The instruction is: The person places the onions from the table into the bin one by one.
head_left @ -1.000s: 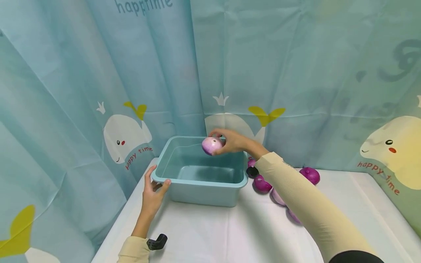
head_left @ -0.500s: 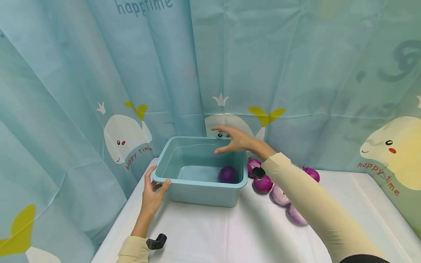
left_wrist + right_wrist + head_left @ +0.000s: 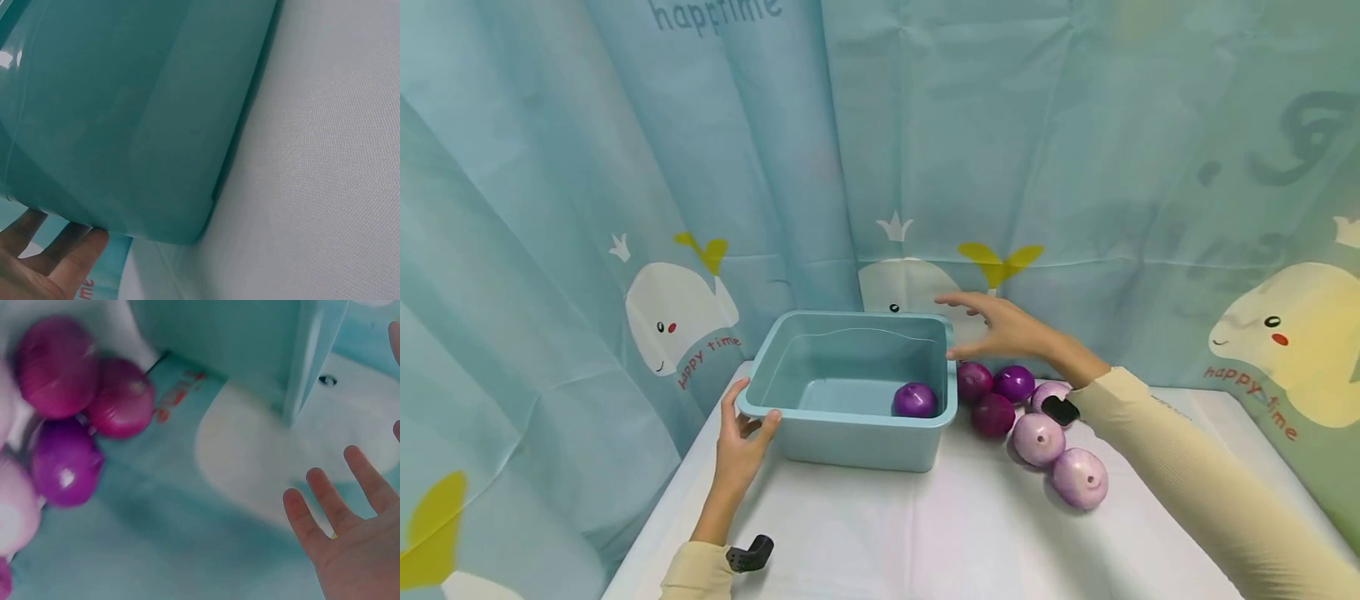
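Note:
A light blue plastic tub (image 3: 850, 439) stands on the white table, with one purple onion (image 3: 914, 401) on its floor near the front right corner. My left hand (image 3: 739, 446) grips the tub's front left corner, the thumb over the rim and the fingers against the side. In the left wrist view, fingertips (image 3: 87, 247) touch the tub's wall. Just past the tub's right rim my right hand (image 3: 1007, 327) hovers, fingers spread and holding nothing. Below it lie several onions, some dark purple (image 3: 992, 415) and some pale pink (image 3: 1080, 478).
The white tablecloth (image 3: 880, 533) stretches in front of the tub and to the right of the onions. A blue-green curtain (image 3: 955, 150) printed with whales hangs close behind the tub and along the left side.
My right hand has let go of an onion, which now lies in the tub. The hand has then moved right, past the rim. My left hand stays on the corner.

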Available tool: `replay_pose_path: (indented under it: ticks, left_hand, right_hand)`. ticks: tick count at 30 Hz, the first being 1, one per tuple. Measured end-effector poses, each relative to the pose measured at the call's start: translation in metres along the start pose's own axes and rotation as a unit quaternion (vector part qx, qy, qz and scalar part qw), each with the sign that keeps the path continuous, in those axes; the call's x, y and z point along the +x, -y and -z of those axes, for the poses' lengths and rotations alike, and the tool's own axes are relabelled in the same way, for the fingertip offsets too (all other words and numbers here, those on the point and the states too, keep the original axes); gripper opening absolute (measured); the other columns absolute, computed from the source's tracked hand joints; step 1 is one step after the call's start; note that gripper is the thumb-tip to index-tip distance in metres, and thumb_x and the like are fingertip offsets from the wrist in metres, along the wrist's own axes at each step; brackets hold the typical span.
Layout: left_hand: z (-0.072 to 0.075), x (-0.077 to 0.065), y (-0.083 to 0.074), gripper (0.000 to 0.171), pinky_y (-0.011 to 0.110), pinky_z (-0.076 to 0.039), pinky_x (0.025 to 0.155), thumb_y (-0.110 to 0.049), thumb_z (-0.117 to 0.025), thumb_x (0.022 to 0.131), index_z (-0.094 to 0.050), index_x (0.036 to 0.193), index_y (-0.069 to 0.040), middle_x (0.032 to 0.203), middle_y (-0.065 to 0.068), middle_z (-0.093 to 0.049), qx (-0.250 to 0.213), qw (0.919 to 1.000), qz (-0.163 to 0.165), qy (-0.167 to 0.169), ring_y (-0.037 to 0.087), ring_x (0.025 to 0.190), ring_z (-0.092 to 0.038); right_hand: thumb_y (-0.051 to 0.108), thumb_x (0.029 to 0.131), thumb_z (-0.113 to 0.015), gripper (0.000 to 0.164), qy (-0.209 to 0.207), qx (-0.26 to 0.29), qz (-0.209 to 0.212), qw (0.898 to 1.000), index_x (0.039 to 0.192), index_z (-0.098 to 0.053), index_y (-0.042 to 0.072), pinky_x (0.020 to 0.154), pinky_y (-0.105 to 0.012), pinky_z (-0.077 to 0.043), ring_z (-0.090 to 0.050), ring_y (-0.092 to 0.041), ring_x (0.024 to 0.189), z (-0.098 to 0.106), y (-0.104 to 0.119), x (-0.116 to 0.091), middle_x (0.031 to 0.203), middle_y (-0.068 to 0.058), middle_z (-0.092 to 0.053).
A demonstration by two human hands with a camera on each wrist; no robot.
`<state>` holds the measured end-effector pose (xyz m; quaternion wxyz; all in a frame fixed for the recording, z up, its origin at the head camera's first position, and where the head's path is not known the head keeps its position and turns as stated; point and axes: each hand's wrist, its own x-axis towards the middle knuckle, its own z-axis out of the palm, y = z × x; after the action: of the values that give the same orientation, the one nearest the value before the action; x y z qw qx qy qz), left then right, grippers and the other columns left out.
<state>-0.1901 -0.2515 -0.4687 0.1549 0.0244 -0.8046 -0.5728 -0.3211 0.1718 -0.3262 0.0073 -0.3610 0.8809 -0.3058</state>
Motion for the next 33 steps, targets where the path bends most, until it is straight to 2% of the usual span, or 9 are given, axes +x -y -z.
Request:
replay_pose_path:
  ticks: [8, 13, 18, 24, 29, 33]
  left_hand:
    - [0.002, -0.002, 0.001, 0.076, 0.012, -0.047, 0.08, -0.024, -0.066, 0.102, -0.02, 0.161, -0.029, 0.157, 0.018, -0.036, -0.006, 1.0, 0.002, -0.007, 0.038, 0.127, -0.051]
    - [0.001, -0.002, 0.0, 0.075, 0.013, -0.048, 0.079, -0.022, -0.066, 0.102, -0.021, 0.161, -0.029, 0.157, 0.016, -0.036, -0.015, 0.9998, -0.003, -0.009, 0.036, 0.126, -0.051]
    - [-0.001, -0.001, -0.001, 0.075, 0.013, -0.049, 0.079, -0.021, -0.066, 0.102, -0.021, 0.161, -0.028, 0.157, 0.018, -0.036, -0.022, 0.9997, -0.006, -0.005, 0.038, 0.125, -0.051]
    - [-0.002, -0.001, 0.0, 0.075, 0.013, -0.048, 0.079, -0.022, -0.066, 0.102, -0.021, 0.161, -0.028, 0.158, 0.017, -0.034, -0.018, 0.9998, -0.006, -0.005, 0.038, 0.126, -0.05]
    - [-0.002, -0.001, 0.002, 0.075, 0.012, -0.048, 0.079, -0.022, -0.066, 0.102, -0.021, 0.161, -0.029, 0.158, 0.018, -0.034, -0.014, 0.9999, -0.004, -0.005, 0.037, 0.125, -0.051]
    - [-0.001, 0.0, 0.001, 0.075, 0.012, -0.048, 0.079, -0.023, -0.066, 0.102, -0.02, 0.161, -0.029, 0.158, 0.018, -0.035, -0.011, 0.9999, -0.006, -0.004, 0.037, 0.125, -0.051]
  right_hand:
    - [0.041, 0.086, -0.084, 0.085, -0.018, 0.003, -0.041, 0.999, 0.157, -0.042, 0.019, 0.104, -0.068, -0.041, -0.048, -0.044, 0.135, 0.02, -0.032, -0.044, 0.157, -0.01, -0.044]
    - [0.037, 0.089, -0.082, 0.08, -0.052, 0.001, -0.056, 0.997, 0.156, -0.043, 0.018, 0.1, -0.066, -0.044, -0.052, -0.046, 0.131, 0.032, -0.051, -0.077, 0.156, -0.013, -0.046]
    - [0.03, 0.09, -0.081, 0.076, -0.08, -0.011, -0.078, 0.994, 0.155, -0.044, 0.016, 0.094, -0.06, -0.049, -0.057, -0.049, 0.124, 0.042, -0.068, -0.112, 0.152, -0.019, -0.049]
    - [0.029, 0.089, -0.082, 0.075, -0.101, -0.031, -0.107, 0.989, 0.154, -0.046, 0.014, 0.086, -0.043, -0.053, -0.06, -0.049, 0.12, 0.051, -0.086, -0.144, 0.15, -0.02, -0.051]
    - [0.031, 0.09, -0.081, 0.076, -0.1, -0.046, -0.118, 0.987, 0.154, -0.044, 0.012, 0.085, -0.048, -0.054, -0.06, -0.052, 0.118, 0.053, -0.094, -0.163, 0.149, -0.024, -0.05]
    - [0.031, 0.09, -0.081, 0.075, -0.111, -0.053, -0.124, 0.985, 0.153, -0.046, 0.011, 0.082, -0.042, -0.056, -0.062, -0.051, 0.116, 0.052, -0.101, -0.171, 0.147, -0.024, -0.052]
